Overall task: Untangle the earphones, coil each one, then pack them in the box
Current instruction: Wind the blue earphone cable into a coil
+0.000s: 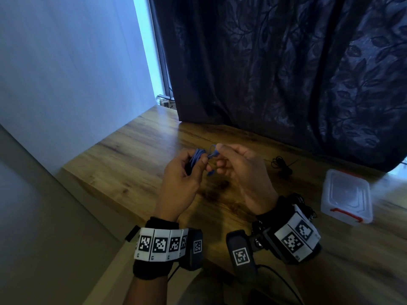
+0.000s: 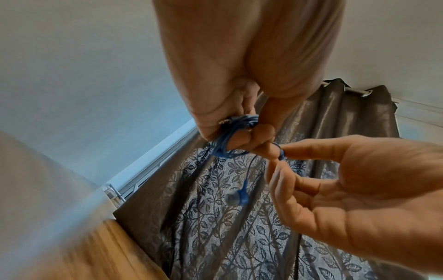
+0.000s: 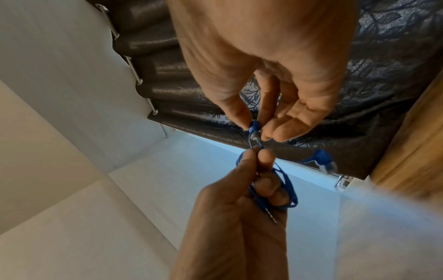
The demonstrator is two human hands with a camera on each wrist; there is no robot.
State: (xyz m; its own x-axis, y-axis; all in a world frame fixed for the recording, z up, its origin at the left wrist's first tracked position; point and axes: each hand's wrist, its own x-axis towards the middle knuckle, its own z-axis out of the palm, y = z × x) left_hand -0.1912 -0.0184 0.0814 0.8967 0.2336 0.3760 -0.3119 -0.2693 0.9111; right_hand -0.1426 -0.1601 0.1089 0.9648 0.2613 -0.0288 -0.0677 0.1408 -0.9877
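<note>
Head view: you work over a wooden table (image 1: 136, 172) whose left edge runs from 7 o'clock up toward 12, with a pale wall (image 1: 66, 73) beyond it and a dark leaf-patterned curtain (image 1: 286, 73) hanging down to the table's far edge. Your left hand (image 1: 180, 177) is curled round a coil of the blue earphones (image 1: 197, 157), held above the table's middle. Your right hand (image 1: 240, 170), just beside it at 3 o'clock, pinches one blue earbud between thumb and forefinger. A tangle of black earphones (image 1: 282, 165) lies on the wood at 2 o'clock from your hands, well apart from them. The clear plastic box (image 1: 345, 197) with red clasps sits near the table's right side at 4 o'clock, lid on. Bare wood lies between your hands and the left edge.

Left wrist view: the blue earphones (image 2: 230, 138) wrap your left fingers (image 2: 242, 140), the metal plug sticking out at 9 o'clock. The right hand (image 2: 347, 185) comes in from 3 o'clock, gripping the cord; one earbud (image 2: 236, 197) hangs free below, in front of the curtain (image 2: 239, 236).

Right wrist view: your right fingertips (image 3: 271, 130) pinch an earbud (image 3: 254, 130). The left hand (image 3: 239, 208) at 6 o'clock grips the coil (image 3: 287, 189), the plug pointing down. The second earbud (image 3: 323, 161) dangles at 4 o'clock.
</note>
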